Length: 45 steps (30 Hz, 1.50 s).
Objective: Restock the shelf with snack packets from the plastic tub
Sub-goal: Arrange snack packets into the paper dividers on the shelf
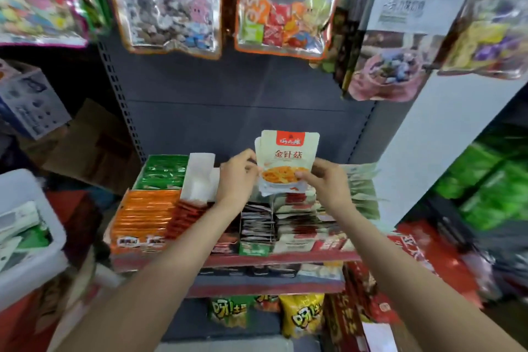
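Both my hands, left hand (238, 173) and right hand (320, 177), pinch cream snack packets (287, 163) upright above shelf (274, 258). Square edges, slot behind matching row (297, 217). Tub (31, 263) at left.

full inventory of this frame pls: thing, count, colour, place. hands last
cream snack packets: small stack, exact count unclear, cream with red label, held up over the shelf
orange packets: one row, orange, shelf front left
green packets: one row, green, shelf back left
white divider card: one, white, upright beside the green packets
dark packets: one row, dark, shelf middle
shelf: one, red front edge, centre
plastic tub: one, white, far left
hanging bags: several, clear and multicoloured, top
yellow chip bag: one, yellow, lower shelf
cardboard box: one, brown, left behind
left hand: pinches the stack's left edge
right hand: grips the stack's lower right
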{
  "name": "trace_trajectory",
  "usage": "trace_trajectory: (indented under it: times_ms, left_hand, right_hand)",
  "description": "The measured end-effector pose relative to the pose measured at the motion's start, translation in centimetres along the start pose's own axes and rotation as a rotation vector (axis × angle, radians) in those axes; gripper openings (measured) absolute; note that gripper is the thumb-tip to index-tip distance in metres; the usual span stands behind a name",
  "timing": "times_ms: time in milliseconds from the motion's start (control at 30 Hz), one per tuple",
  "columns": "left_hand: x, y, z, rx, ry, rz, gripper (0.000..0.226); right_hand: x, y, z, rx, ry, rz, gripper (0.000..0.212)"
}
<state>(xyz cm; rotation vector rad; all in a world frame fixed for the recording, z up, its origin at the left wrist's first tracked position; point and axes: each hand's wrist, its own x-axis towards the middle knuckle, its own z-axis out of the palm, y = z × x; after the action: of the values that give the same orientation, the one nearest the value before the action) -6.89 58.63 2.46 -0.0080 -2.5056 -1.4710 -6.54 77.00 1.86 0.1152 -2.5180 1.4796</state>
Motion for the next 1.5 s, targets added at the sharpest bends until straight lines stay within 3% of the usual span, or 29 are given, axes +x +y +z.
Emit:
trace_trajectory:
  times_ms: [100,333,433,600,700,833,1033,1233,1500]
  left_hand:
    - [-0.2,0.0,1.7,-0.025,0.014,-0.006,0.017]
    - [1.2,-0.3,4.6,-0.050,0.060,0.065,0.011]
    - [1.2,-0.8,5.3,-0.059,0.051,0.030,0.012]
    - [0.6,-2.3,6.7,0.107,-0.112,0.010,0.004]
    - [0.6,-2.5,7.1,0.198,-0.166,0.006,0.015]
    - [0.6,-2.2,6.8,0.172,-0.109,0.111,0.013]
    - [1.0,-2.7,8.0,0.458,-0.338,0.108,0.016]
    - [0.3,-2.4,5.0,0.419,-0.185,0.189,0.018]
    - [-3.2,-8.3,-10.2,0.341,0.068,-0.065,0.023]
  right_hand:
    - [0.7,1.7,-0.6,-0.034,0.030,-0.013,0.019]
    - [2.6,3.9,-1.0,0.109,0.074,0.049,0.021]
    - [2.8,5.0,-1.0,0.063,0.058,0.097,0.019]
    - [2.1,7.3,-1.6,-0.074,-0.066,0.139,0.018]
    - [2.1,8.0,-1.6,-0.248,-0.173,0.188,0.011]
    - [2.0,7.7,-1.3,-0.179,-0.135,0.058,0.011]
    - [2.8,7.3,-0.9,-0.422,-0.184,-0.048,0.021]
    - [2.3,4.3,0.9,-0.555,-0.203,-0.145,0.022]
    - [-1.0,-6.8,14.2,-0.294,-0.484,-0.318,0.025]
